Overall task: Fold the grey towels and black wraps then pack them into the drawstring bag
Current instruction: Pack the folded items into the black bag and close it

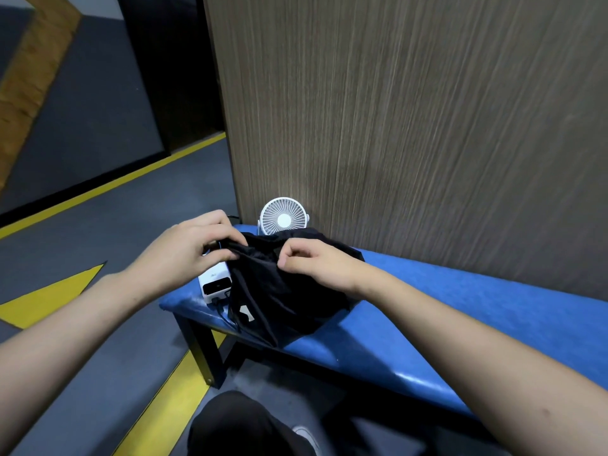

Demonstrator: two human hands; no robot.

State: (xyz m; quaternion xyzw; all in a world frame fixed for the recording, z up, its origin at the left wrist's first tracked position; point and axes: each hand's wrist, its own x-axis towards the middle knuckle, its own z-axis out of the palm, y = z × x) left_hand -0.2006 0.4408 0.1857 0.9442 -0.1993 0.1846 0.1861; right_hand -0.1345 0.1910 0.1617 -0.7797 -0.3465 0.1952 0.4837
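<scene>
The drawstring bag (279,291) hides whatever it holds and covers the foot of the white fan (284,215) behind it. The left hand (187,248) and the bag hide most of the white device (214,286). The blue counter (460,307) runs off the right edge.

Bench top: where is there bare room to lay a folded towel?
The blue bench is bare to the right of the black bag, between the wooden panel and the front edge. The left end is crowded: white device, fan, bag, both hands.
</scene>
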